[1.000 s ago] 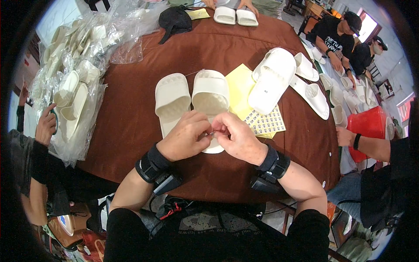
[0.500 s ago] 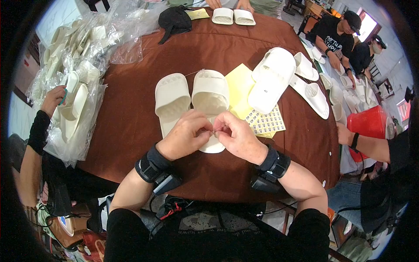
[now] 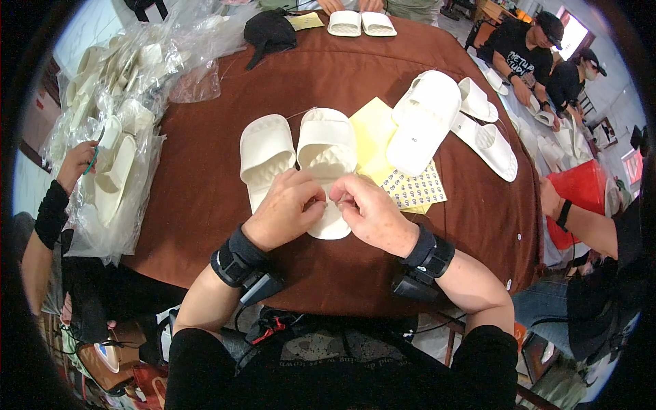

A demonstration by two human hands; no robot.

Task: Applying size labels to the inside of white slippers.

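Note:
In front of me a pair of white slippers lies side by side with the toe straps away from me: a left slipper and a right slipper. My left hand hovers over the heel ends, fingers curled in toward the thumb. Close beside it, above the right slipper's heel, my right hand pinches thumb and forefinger together. Whatever sits at either set of fingertips is too small or hidden to name. To the right of my right hand lies a printed sticker sheet, overlapping a plain yellow sheet.
Stacked white slippers and loose ones lie right. Bagged slippers fill the left edge, where another person's hand holds something green. A black cap and slippers by another person's hands are at the far edge; a red bucket stands right.
My fingertips, which met before, are now slightly apart; the left hand has drawn a little left. At the left, the other person's hand has shifted slightly.

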